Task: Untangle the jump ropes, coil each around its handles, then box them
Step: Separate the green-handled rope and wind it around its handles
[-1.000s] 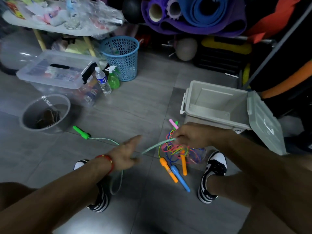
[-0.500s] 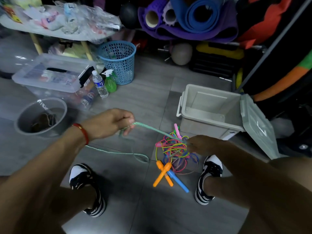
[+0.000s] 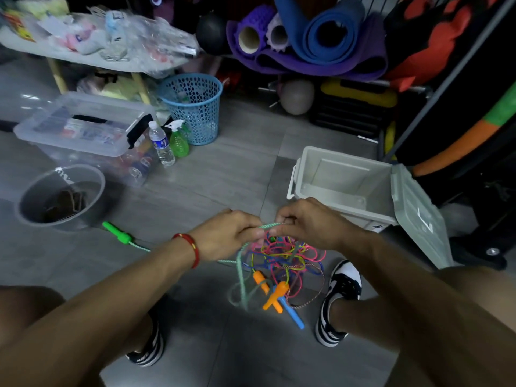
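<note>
A tangle of coloured jump ropes (image 3: 282,258) lies on the floor between my shoes, with orange handles (image 3: 272,293) and a blue handle (image 3: 293,314) sticking out below it. My left hand (image 3: 226,236) grips the pale green rope (image 3: 241,277), which loops down from it. My right hand (image 3: 304,222) pinches the same rope just above the tangle, close to my left hand. The rope's green handle (image 3: 117,233) lies on the floor to the left. An open grey box (image 3: 343,188) with its lid (image 3: 418,216) hinged back stands to the right.
A grey bucket (image 3: 61,196) sits at the left, with a clear lidded bin (image 3: 83,132), a water bottle (image 3: 162,143), a green spray bottle (image 3: 177,139) and a blue mesh basket (image 3: 192,107) behind. Rolled mats (image 3: 307,37) and gear line the back wall.
My left hand came back from the left to meet my right hand above the tangle. The green rope now hangs slack in a loop, and its green handle shows again on the floor.
</note>
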### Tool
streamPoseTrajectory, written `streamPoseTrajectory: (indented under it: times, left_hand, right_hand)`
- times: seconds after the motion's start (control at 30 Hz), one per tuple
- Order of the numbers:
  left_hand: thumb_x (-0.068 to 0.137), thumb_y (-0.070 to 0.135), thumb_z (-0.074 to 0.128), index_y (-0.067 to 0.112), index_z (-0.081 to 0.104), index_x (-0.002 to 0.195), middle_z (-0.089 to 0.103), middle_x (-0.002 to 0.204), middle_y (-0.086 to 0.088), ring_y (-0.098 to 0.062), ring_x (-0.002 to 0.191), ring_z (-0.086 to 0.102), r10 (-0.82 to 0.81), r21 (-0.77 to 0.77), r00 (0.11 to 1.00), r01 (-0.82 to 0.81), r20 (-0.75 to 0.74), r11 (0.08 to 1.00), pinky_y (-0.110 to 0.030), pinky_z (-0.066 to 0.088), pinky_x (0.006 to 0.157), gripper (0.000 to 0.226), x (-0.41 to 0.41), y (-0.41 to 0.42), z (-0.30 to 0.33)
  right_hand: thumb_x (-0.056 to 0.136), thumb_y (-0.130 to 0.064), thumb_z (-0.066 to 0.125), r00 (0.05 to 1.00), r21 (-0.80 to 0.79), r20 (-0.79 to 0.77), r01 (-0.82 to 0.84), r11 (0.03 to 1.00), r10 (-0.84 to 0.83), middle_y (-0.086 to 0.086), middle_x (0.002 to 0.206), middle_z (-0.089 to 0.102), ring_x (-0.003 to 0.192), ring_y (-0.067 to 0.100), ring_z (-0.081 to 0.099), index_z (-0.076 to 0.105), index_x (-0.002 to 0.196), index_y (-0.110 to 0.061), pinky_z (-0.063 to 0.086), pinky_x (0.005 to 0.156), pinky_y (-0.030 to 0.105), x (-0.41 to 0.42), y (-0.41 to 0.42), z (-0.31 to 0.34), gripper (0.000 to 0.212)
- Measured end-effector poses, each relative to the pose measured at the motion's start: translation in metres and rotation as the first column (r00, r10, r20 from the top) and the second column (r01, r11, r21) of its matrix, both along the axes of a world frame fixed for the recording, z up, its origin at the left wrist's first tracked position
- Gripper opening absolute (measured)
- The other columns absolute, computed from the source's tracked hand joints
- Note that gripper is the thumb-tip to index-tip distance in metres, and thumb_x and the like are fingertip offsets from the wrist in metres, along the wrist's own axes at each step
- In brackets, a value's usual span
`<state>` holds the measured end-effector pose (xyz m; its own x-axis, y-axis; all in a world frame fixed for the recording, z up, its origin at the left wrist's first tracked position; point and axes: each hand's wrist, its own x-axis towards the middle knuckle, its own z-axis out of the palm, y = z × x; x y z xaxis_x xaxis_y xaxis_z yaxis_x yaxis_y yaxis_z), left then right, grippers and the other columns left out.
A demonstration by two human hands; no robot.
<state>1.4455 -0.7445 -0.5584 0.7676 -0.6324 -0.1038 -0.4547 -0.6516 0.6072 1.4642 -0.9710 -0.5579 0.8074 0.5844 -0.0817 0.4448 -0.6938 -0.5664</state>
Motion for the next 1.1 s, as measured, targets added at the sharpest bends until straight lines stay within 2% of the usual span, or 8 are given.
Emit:
streamPoseTrajectory:
  times: [0.3, 0.4, 0.47, 0.57, 0.73, 0.83, 0.93, 1.1]
  left_hand:
    - [0.095, 0.029, 0.048, 0.009, 0.059, 0.079, 0.062, 0.064, -0.011, -0.025, 0.063, 0.061, 0.336, -0.560, 0.923, -0.380, -0.185, 0.736, -0.030, 0.047, 0.067, 0.028, 0.028, 0.042, 0.024]
    - [0.098, 0.028, 0.055, 0.023, 0.064, 0.073, 0.060, 0.063, 0.002, -0.013, 0.057, 0.055, 0.400, 0.025, 0.916, -0.400, 0.006, 0.916, -0.034, 0.051, 0.073, 0.027, 0.039, 0.075, 0.017]
    - [0.097, 0.024, 0.055, 0.029, 0.066, 0.074, 0.059, 0.079, 0.010, -0.014, 0.075, 0.058, 0.304, 0.481, 0.950, -0.298, 0.067, 0.825, -0.030, 0.049, 0.088, 0.026, 0.044, 0.091, 0.011]
    - [0.093, 0.044, 0.052, 0.027, 0.055, 0.092, 0.062, 0.106, 0.002, -0.024, 0.109, 0.059, 0.226, 0.690, 0.974, -0.141, -0.032, 0.710, -0.027, 0.043, 0.097, 0.017, 0.040, 0.083, -0.002]
    - [0.081, 0.055, 0.073, 0.027, 0.042, 0.133, 0.054, 0.136, 0.008, -0.005, 0.126, 0.051, 0.158, -0.041, 0.955, -0.174, -0.250, 0.984, -0.029, 0.041, 0.107, 0.066, 0.019, 0.012, -0.016]
    - [0.098, 0.038, 0.060, 0.017, 0.060, 0.117, 0.074, 0.094, 0.006, 0.002, 0.086, 0.065, 0.055, -0.188, 0.975, -0.097, -0.215, 0.977, -0.023, 0.049, 0.081, 0.028, 0.009, -0.022, -0.017]
    - [0.104, 0.032, 0.048, 0.016, 0.066, 0.092, 0.060, 0.052, 0.003, -0.011, 0.049, 0.060, 0.111, -0.278, 0.981, -0.153, -0.162, 0.948, -0.031, 0.052, 0.060, 0.028, 0.014, -0.019, -0.007]
    - [0.099, 0.036, 0.048, 0.013, 0.058, 0.077, 0.039, 0.053, 0.009, -0.015, 0.046, 0.041, 0.352, -0.558, 0.913, -0.405, -0.207, 0.724, -0.037, 0.043, 0.052, 0.033, 0.032, 0.002, 0.018]
  right_hand:
    - [0.099, -0.023, 0.054, 0.973, -0.135, -0.176, 0.126, 0.983, -0.149, 0.010, 0.085, 0.065, 0.082, 0.028, 0.064, 0.066, 0.089, -0.001, 0.047, 0.080, 0.033, 0.012, -0.072, -0.096, 0.028]
    - [0.101, -0.013, 0.052, 0.952, 0.091, -0.076, 0.302, 0.949, -0.296, 0.003, 0.075, 0.067, 0.073, 0.025, 0.064, 0.064, 0.087, -0.011, 0.054, 0.077, 0.043, 0.027, -0.076, -0.060, 0.019]
    - [0.100, -0.025, 0.051, 0.929, 0.186, 0.022, 0.360, 0.914, -0.371, -0.003, 0.064, 0.065, 0.064, 0.018, 0.064, 0.066, 0.092, -0.024, 0.053, 0.068, 0.034, 0.032, -0.073, -0.023, 0.017]
    - [0.095, -0.031, 0.056, 0.951, 0.244, 0.060, 0.282, 0.928, -0.304, -0.004, 0.062, 0.063, 0.057, 0.013, 0.060, 0.064, 0.092, -0.026, 0.049, 0.061, 0.031, 0.023, -0.058, 0.010, 0.010]
    - [0.097, -0.023, 0.063, 0.990, 0.141, 0.102, 0.085, 0.986, -0.099, -0.011, 0.067, 0.068, 0.061, 0.004, 0.061, 0.067, 0.090, -0.018, 0.043, 0.060, 0.015, 0.001, -0.014, 0.021, 0.009]
    - [0.093, -0.025, 0.070, 0.991, 0.160, 0.105, 0.071, 0.985, -0.088, -0.013, 0.066, 0.064, 0.065, 0.000, 0.061, 0.071, 0.092, -0.019, 0.039, 0.060, 0.009, -0.004, -0.009, 0.021, 0.006]
    - [0.092, -0.036, 0.069, 0.989, 0.147, 0.107, 0.084, 0.986, -0.100, -0.006, 0.068, 0.059, 0.065, 0.008, 0.055, 0.064, 0.085, -0.023, 0.042, 0.060, 0.023, 0.002, -0.022, 0.001, 0.016]
    - [0.101, -0.027, 0.059, 0.963, 0.014, -0.218, 0.166, 0.986, -0.159, -0.007, 0.076, 0.052, 0.076, 0.008, 0.051, 0.061, 0.096, -0.008, 0.041, 0.073, 0.027, 0.007, -0.059, -0.074, 0.020]
